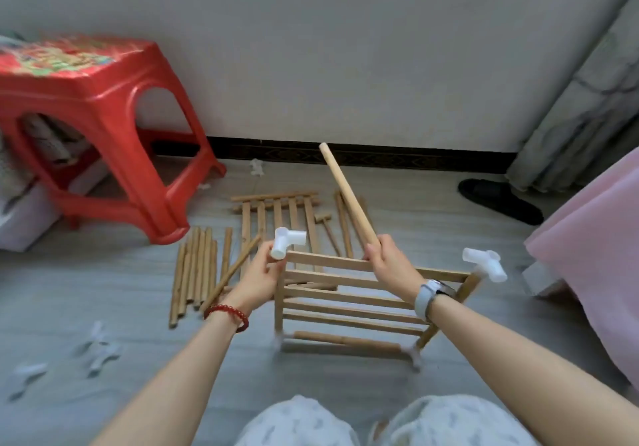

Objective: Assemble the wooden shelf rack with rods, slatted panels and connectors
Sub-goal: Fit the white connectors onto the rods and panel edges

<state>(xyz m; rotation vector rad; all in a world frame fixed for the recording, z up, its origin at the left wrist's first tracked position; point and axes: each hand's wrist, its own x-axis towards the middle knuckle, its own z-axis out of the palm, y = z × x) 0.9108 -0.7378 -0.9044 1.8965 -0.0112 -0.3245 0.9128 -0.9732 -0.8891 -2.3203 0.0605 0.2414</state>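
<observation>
Partly built rack (pixel 349 307) on the floor, directly under and between the hands. Done so far, as far as can be judged: one slatted panel stands in a frame of short uprights, a rod (pixel 345 339) runs along its near bottom edge between two low corner connectors, and the top corners beside each hand carry white connectors — one at the left (pixel 287 242), one at the right (pixel 484 265).

The left hand (pixel 257 274) has fingers curled around the left connector, steadying that corner. The right hand (pixel 389 262) is closed around the lower end of a long rod (pixel 347 194), which slants up and away from the hand toward the wall; its far end is free. The likely step in hand is seating this rod in a connector socket, though which socket cannot be told.

Left to do, by judgement — most of the rack: a second panel (pixel 276 217) lies flat beyond the left hand, a bundle of rods (pixel 197 269) lies to the left of the left hand, more rods (pixel 344 224) lie beyond the right hand beside a small mallet (pixel 326 229), and loose connectors (pixel 96 352) sit on the floor near the left forearm.

Surroundings: red stool (pixel 103 127) far left, pink bedding (pixel 594 255) at right, dark slipper (pixel 499 200) beyond it. One loose rod leans across the bundle close to the left wrist and could catch a sweeping arm.
</observation>
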